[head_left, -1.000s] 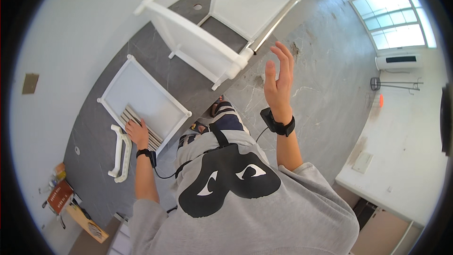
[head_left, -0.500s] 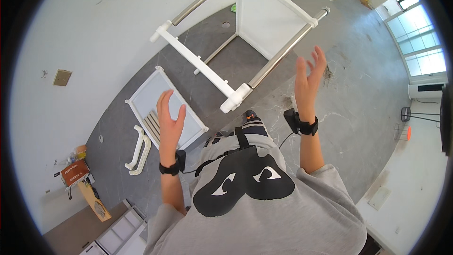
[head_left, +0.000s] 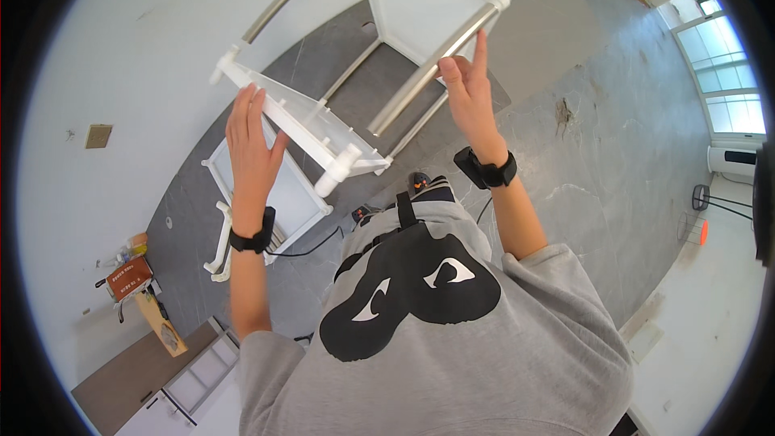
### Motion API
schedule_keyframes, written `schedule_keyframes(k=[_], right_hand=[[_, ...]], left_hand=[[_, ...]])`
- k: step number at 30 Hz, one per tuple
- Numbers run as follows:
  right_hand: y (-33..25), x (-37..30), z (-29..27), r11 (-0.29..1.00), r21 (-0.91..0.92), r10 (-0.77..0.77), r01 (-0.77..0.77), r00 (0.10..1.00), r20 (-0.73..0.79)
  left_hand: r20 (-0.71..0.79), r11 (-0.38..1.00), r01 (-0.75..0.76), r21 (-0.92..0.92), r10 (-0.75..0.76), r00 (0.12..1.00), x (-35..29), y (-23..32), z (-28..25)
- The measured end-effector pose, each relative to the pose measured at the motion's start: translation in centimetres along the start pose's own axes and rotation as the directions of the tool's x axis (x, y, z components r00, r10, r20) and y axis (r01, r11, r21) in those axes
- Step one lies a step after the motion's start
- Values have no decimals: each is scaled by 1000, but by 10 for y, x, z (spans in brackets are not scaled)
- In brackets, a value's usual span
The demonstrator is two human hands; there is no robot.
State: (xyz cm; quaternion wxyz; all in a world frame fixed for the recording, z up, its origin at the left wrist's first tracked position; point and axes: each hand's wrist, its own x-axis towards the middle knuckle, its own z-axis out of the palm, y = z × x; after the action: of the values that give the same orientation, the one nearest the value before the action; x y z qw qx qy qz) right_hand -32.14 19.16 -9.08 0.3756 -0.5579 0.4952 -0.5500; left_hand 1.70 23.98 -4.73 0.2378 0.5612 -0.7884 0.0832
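Head view: the left hand (head_left: 252, 144), fingers outstretched, touches a white plastic rectangular shelf frame (head_left: 296, 127); between the hands, its rounded white corner (head_left: 340, 169) sits apart from a straight silver metal tube (head_left: 406, 98). The right hand (head_left: 473, 105) touches that tube, grip unclear. Likely a joining step: next calls for aligning tube with corner, then pressing.

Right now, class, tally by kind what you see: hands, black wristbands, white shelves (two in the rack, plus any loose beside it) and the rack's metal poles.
Hands: 2
Wristbands: 2
Shelves: 3
Poles: 4
Total: 11
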Motion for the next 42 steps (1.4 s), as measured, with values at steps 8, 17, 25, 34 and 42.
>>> schedule_keyframes(k=[8, 17, 25, 34, 42], right_hand=[[138, -45, -13, 890, -442, 87, 111, 911, 404], [281, -78, 33, 449, -615, 11, 648, 685, 729], [296, -56, 57, 427, -560, 77, 710, 589, 805], [202, -68, 12, 771, -189, -75, 608, 382, 921], [132, -32, 22, 681, -286, 75, 674, 324, 943]], left_hand=[[608, 868, 413, -276, -175, 774, -156, 19, 139], [827, 694, 700, -168, -287, 484, -185, 80, 272], [806, 680, 730, 66, -468, 363, -179, 88, 286], [698, 719, 682, -135, -419, 580, -201, 109, 196], [697, 605, 733, -310, -380, 608, -156, 97, 144]])
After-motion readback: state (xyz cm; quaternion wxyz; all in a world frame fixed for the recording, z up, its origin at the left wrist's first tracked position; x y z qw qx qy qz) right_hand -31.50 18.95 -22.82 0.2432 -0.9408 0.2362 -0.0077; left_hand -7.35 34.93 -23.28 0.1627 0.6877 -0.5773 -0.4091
